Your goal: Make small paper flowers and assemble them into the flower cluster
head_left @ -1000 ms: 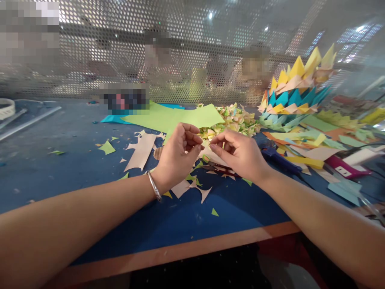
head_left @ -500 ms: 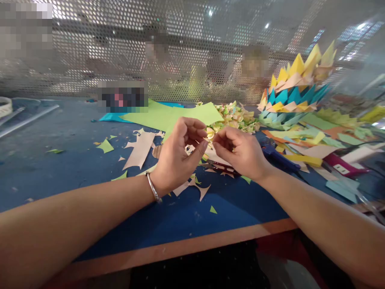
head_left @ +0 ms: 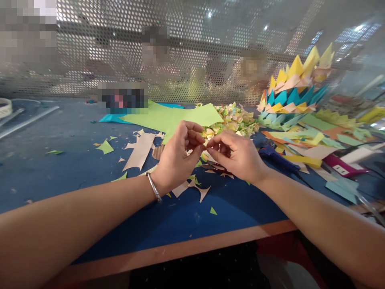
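Note:
Over the blue table [head_left: 120, 224], my left hand [head_left: 182, 154] and my right hand [head_left: 237, 154] meet at the fingertips. Both are closed in a pinch on a small pale yellowish piece [head_left: 205, 143], mostly hidden by the fingers. Behind them lies a pile of small folded green and pink paper pieces [head_left: 236, 118]. A large light-green sheet [head_left: 171, 116] spreads behind my left hand. Pink paper scraps [head_left: 140, 150] and green scraps [head_left: 105, 147] lie around and below the hands. A dark reddish tool [head_left: 216, 166] is partly covered by my right hand.
A tall tiered paper construction [head_left: 293, 96] stands at the back right. A blue glue gun [head_left: 278, 157], coloured paper strips [head_left: 309, 150] and a magenta power strip [head_left: 343, 165] with cables lie at the right. A perforated metal screen [head_left: 180, 52] closes off the back.
My right hand has moved slightly left, so the fingertips of both hands now meet. The small piece between them is more covered than before.

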`<act>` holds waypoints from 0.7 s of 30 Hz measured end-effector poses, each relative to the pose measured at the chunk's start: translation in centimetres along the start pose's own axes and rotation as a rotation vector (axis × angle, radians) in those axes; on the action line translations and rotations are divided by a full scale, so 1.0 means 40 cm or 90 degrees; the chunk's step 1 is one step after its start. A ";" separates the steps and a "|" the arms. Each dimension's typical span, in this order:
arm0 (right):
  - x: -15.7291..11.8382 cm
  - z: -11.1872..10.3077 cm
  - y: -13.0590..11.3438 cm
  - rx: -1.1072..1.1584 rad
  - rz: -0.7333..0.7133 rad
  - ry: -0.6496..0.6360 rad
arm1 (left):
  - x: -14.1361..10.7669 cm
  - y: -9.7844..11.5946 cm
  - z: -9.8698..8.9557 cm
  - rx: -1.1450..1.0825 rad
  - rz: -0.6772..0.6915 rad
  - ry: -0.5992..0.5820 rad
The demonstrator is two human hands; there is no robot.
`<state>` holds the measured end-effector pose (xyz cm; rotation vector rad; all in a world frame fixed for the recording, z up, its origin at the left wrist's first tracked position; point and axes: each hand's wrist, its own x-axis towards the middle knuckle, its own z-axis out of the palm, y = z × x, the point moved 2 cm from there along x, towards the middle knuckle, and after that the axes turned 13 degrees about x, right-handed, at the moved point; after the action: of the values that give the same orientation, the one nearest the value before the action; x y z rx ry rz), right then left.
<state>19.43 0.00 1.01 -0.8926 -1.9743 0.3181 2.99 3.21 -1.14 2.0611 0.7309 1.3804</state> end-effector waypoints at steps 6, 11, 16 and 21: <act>-0.001 0.004 0.000 -0.050 -0.022 -0.010 | -0.003 0.003 0.001 0.041 0.013 -0.024; -0.005 0.007 -0.002 -0.088 -0.042 -0.030 | -0.006 0.024 -0.002 0.162 0.106 -0.057; -0.004 0.007 -0.006 -0.091 -0.042 -0.028 | -0.008 0.035 -0.005 0.204 0.151 -0.046; -0.002 0.007 -0.007 -0.074 -0.041 -0.033 | -0.010 0.021 0.002 0.115 0.086 -0.051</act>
<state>19.08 -0.21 0.94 -0.8996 -2.0813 0.1933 3.06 2.33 -0.82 2.3309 0.7164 1.3376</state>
